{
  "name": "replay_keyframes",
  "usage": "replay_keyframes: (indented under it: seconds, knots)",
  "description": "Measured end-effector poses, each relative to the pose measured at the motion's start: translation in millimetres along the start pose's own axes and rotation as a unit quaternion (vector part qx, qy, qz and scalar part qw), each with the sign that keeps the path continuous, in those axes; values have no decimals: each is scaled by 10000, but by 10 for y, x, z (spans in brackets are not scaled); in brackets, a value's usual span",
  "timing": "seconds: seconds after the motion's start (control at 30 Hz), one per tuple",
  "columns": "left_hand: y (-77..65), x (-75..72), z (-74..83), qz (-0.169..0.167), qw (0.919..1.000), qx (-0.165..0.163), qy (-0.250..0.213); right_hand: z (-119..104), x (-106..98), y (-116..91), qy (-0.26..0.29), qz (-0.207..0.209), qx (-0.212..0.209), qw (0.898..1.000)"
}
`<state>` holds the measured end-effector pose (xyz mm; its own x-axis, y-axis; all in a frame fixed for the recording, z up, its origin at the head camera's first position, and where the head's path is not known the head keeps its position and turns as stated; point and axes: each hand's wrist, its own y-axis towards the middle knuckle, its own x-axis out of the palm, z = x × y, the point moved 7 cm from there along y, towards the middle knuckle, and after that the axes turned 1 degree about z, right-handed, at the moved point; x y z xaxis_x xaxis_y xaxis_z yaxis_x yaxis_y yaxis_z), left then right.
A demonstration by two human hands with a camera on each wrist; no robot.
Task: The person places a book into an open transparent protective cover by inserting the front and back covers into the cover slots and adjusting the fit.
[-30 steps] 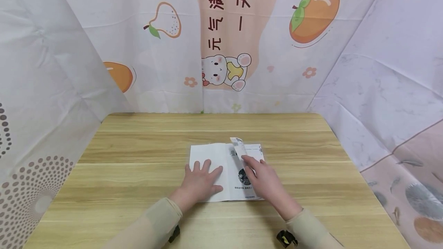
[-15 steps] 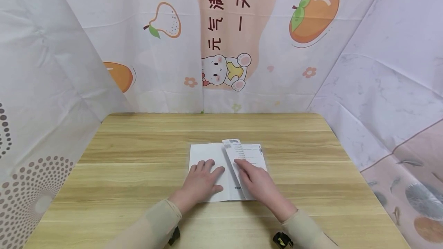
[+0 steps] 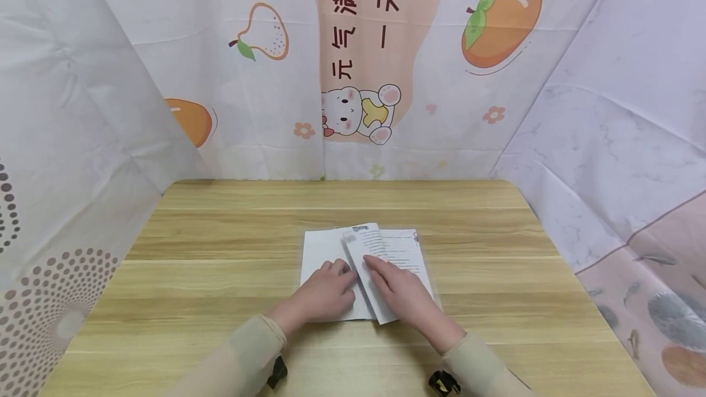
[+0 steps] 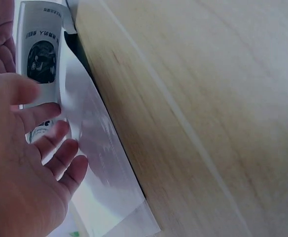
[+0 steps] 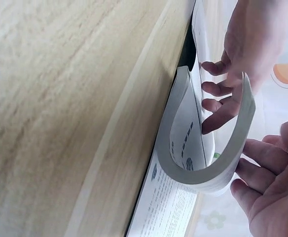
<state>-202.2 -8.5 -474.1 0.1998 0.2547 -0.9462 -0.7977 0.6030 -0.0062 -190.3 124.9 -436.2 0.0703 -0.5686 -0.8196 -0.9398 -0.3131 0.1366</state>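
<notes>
An open book (image 3: 322, 242) lies on the wooden table, its left page white and blank. A thick sheaf of printed pages (image 3: 361, 250) stands raised from the right side and leans left. My right hand (image 3: 407, 291) rests its fingers against the sheaf's outer side; in the right wrist view the pages (image 5: 208, 177) bend in a curve, and the thumb is apart from them. My left hand (image 3: 326, 294) is on the left page with loosely bent fingers, close to the sheaf's edge. In the left wrist view, that hand (image 4: 28, 163) holds nothing.
The wooden table (image 3: 220, 231) surrounds the book. Printed cloth (image 3: 254, 103) hangs behind the table and at both sides. A black device (image 3: 444, 383) sits under the right wrist, another (image 3: 277, 372) under the left.
My right hand has moved left, swinging the sheaf over toward the left page and uncovering more printed text on the right. My left hand's spread fingers have drawn in.
</notes>
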Motion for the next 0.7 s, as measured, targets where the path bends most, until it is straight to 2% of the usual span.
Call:
replay_keyframes:
  seconds: [0.17, 0.33, 0.47, 0.57, 0.7]
  knots:
    - [12, 1, -39, -389, 9966, -442, -583, 19, 11, 10, 267, -120, 95, 9995]
    - [22, 5, -76, -544, 9909, -661, -1043, 55, 1, 21, 625, -141, 239, 9977]
    - [37, 32, -88, -489, 9900, -703, -1123, 67, -24, 27, 1089, -145, 277, 9936]
    - [43, 38, -87, -328, 9897, -766, -1168, 74, -36, 26, 1374, -156, 224, 9901]
    - [41, 32, -97, -188, 9839, -1009, -1461, 82, -31, 25, 1563, -194, 119, 9874]
